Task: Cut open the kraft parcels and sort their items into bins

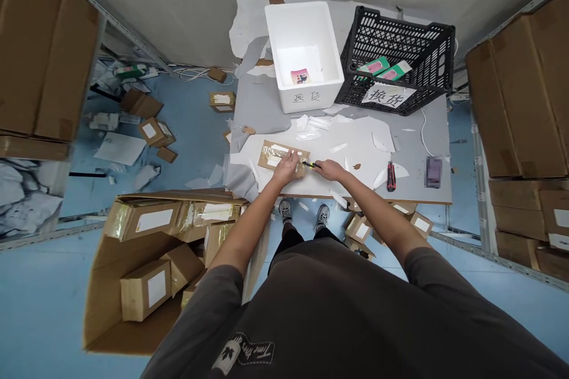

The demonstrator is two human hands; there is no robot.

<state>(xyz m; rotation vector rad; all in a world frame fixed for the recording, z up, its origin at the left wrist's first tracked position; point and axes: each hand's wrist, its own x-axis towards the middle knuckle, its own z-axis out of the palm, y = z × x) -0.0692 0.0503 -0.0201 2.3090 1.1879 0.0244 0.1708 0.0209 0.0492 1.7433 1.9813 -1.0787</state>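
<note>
A small cardboard box (272, 153) with clear tape and white labels lies on the worktable near its front edge. My left hand (287, 169) grips it on top, towards its right end. From the right, my right hand (328, 170) is closed round a yellow-and-black box cutter (312, 164), its tip pointing left at the box's right end. Whether the blade touches the tape is too small to tell. A red-and-black utility knife (391, 176) lies farther right on the table, beside a phone-like object (433, 172) that is blurred out.
Behind the box stand a white foam bin (311, 98) and a black plastic crate (395, 92) with green-and-pink packs. Paper scraps (377, 136) litter the table (420, 130). A large open carton (106, 284) of taped boxes stands lower left; shelves of cartons (524, 95) flank both sides.
</note>
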